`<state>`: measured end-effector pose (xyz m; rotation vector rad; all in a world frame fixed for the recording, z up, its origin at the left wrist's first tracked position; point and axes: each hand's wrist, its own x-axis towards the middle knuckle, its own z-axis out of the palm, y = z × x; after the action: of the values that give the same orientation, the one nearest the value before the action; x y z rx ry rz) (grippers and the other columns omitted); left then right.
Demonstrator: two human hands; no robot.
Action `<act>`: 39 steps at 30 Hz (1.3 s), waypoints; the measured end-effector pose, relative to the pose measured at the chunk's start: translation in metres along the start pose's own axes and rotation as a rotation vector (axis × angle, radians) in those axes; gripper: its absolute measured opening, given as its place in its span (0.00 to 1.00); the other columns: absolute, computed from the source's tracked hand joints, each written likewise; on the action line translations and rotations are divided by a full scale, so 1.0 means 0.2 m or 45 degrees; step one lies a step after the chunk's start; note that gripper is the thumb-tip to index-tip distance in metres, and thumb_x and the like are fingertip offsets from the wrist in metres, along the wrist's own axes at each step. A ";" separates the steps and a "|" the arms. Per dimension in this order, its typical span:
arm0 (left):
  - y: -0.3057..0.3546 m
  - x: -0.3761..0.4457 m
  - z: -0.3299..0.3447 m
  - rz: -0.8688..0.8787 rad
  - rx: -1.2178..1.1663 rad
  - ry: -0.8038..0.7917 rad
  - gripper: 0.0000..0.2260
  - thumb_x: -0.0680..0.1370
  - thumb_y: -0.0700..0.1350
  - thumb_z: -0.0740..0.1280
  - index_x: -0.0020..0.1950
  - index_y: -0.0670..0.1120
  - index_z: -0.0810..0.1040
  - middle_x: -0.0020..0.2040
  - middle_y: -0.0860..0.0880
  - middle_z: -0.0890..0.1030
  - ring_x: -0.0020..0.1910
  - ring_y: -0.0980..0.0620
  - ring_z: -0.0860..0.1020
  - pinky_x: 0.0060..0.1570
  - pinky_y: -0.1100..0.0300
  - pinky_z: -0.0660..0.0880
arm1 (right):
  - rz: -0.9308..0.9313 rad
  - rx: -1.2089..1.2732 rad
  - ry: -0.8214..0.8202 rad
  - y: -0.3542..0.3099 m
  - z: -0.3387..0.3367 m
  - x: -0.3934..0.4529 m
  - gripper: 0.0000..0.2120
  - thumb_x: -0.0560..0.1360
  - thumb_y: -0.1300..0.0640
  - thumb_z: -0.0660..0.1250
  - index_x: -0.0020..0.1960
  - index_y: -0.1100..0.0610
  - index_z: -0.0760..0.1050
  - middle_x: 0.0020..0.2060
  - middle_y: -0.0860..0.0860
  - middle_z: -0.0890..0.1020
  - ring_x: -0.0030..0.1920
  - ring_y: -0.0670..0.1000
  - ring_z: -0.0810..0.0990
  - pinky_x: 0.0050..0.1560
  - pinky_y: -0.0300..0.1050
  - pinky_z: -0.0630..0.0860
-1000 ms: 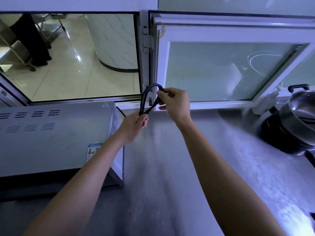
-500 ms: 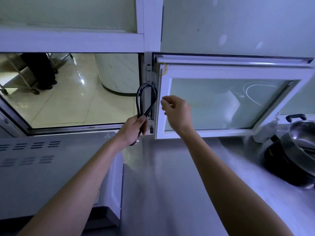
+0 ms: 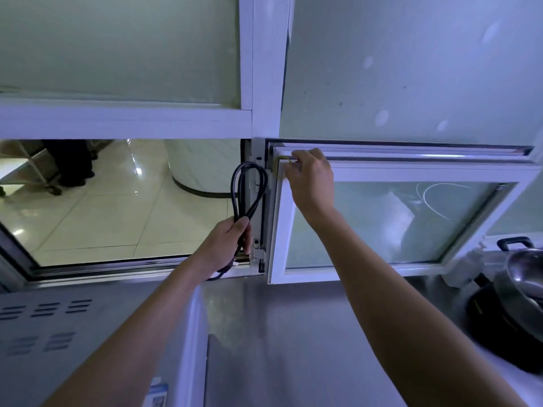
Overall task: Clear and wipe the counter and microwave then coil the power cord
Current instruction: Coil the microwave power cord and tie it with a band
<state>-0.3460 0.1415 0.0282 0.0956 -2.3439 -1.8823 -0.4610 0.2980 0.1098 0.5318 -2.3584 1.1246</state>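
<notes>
My left hand [image 3: 227,245] grips the black power cord [image 3: 246,189], folded into a tall loop that stands up in front of the window post. The cord's tail hangs below my fist. My right hand [image 3: 308,177] is raised to the top left corner of the open window sash [image 3: 411,171], where its fingers pinch a thin yellow rubber band [image 3: 279,161] hooked on that corner. The microwave [image 3: 88,333], seen from the top with vent slots, sits at the lower left on the steel counter [image 3: 293,333].
A steel pot with a black handle [image 3: 526,277] stands on a black cooker at the right edge. The left window opens onto a tiled room with a person's legs and a metal rack. Frosted panels fill the wall above.
My right hand let go of the cord loop and rose to the sash's top corner, taking hold of the yellow band. My left hand kept the cord. The view tilted upward.
</notes>
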 end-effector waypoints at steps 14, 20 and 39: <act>-0.04 -0.02 0.01 0.006 -0.064 -0.003 0.16 0.86 0.46 0.53 0.46 0.39 0.73 0.34 0.43 0.77 0.31 0.51 0.74 0.36 0.69 0.72 | 0.041 0.096 0.012 0.01 0.04 0.05 0.10 0.73 0.63 0.66 0.35 0.56 0.83 0.44 0.52 0.77 0.43 0.51 0.76 0.43 0.48 0.73; -0.08 -0.06 0.02 0.015 -0.022 -0.005 0.17 0.86 0.48 0.53 0.44 0.41 0.74 0.34 0.43 0.78 0.33 0.49 0.75 0.44 0.55 0.70 | 0.038 0.275 0.050 0.01 0.01 -0.05 0.09 0.76 0.59 0.68 0.37 0.55 0.81 0.40 0.52 0.80 0.41 0.46 0.76 0.42 0.34 0.70; -0.40 -0.55 0.28 -0.077 0.300 -0.086 0.21 0.77 0.61 0.54 0.37 0.48 0.75 0.30 0.50 0.78 0.38 0.35 0.74 0.46 0.46 0.71 | 1.295 1.452 -0.143 0.38 -0.25 -1.32 0.09 0.79 0.57 0.68 0.39 0.54 0.77 0.36 0.51 0.79 0.39 0.50 0.79 0.46 0.44 0.72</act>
<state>-0.2471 0.1924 -0.0679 0.1292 -2.6288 -1.6500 -0.2737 0.4197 -0.0568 -0.3994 -1.7903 2.9439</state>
